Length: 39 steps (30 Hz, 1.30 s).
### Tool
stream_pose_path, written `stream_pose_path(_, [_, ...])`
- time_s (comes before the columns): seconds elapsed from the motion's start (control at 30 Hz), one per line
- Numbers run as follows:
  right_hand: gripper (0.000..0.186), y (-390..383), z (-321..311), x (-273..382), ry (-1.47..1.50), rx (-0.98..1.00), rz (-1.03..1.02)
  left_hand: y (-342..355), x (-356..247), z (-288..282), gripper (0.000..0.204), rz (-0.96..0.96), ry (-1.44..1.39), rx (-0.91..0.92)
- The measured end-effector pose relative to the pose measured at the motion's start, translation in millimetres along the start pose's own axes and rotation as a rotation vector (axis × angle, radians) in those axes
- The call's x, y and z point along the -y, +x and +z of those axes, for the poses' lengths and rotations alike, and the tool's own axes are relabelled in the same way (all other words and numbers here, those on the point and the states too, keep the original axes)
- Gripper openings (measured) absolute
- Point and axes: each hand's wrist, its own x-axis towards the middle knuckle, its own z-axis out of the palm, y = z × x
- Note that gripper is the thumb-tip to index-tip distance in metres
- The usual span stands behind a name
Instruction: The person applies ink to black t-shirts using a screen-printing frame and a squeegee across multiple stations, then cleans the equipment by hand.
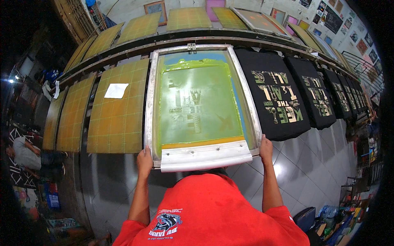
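In front of me lies a screen printing frame with a metal rim, its mesh coated in green ink and showing faint lettering shapes. Thick lime-green ink is banked along the far end. A wide silver squeegee rests across the near end, with a yellow-orange strip along its far edge. My left hand grips the frame's near left corner, and my right hand grips the near right corner. The fingers curl under the rim and are partly hidden. What lies beneath the frame is covered.
To the right, several black T-shirts with green and cream prints lie on boards. Yellowish printing boards stand to the left, one bearing a white paper. Another row of boards runs behind a long rail. Someone in grey is at far left.
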Motion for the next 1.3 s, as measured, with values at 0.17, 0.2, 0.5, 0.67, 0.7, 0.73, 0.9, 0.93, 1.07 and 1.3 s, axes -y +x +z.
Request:
stream_pose_path(0.17, [0.053, -2.5, 0.4, 4.4, 0.02, -0.004, 0.014, 2.2, 1.0, 1.2, 0.059, 0.029, -0.009, 0.015])
stream_pose_path(0.2, [0.054, -1.0, 1.3, 0.6, 0.009, -0.003, 0.006, 3.0, 2.1, 2.3, 0.059, 0.025, -0.012, 0.023])
stream_pose_path(0.5, [0.056, -0.6, 5.1, 2.2, 0.03, 0.025, 0.009, 5.2, 1.3, 8.3, 0.06, -0.021, 0.04, 0.013])
stream_pose_path(0.67, [0.054, -0.5, -1.5, 4.1, 0.012, 0.056, 0.028, 11.7, 23.3, 9.4, 0.059, -0.043, -0.386, 0.198])
stream_pose_path(0.7, [0.052, -2.5, -5.7, 6.8, -0.003, 0.067, 0.006, 12.5, 36.7, 9.4, 0.058, -0.039, -0.454, 0.19])
stream_pose_path(0.73, [0.051, -4.2, -9.6, 9.5, -0.018, 0.078, -0.018, 10.0, 50.4, 10.1, 0.057, -0.034, -0.523, 0.18])
stream_pose_path(0.9, [0.037, -57.8, -37.9, 8.5, 0.056, -0.064, -0.134, -30.8, 13.6, -7.8, 0.051, -0.264, -0.599, 0.208])
stream_pose_path(0.93, [0.036, -71.6, -40.8, 15.8, 0.077, -0.066, -0.124, -30.0, 20.7, -1.4, 0.05, -0.183, -0.552, 0.127])
stream_pose_path(1.07, [0.043, -92.5, -43.2, -3.0, -0.12, -0.098, -0.375, -7.6, 44.5, 29.6, 0.049, 0.041, -0.414, -0.146])
stream_pose_path(1.3, [0.052, -100.0, -50.5, 22.3, -0.244, 0.003, -0.58, -0.9, 55.6, 27.2, 0.05, 0.098, -0.18, -0.184])
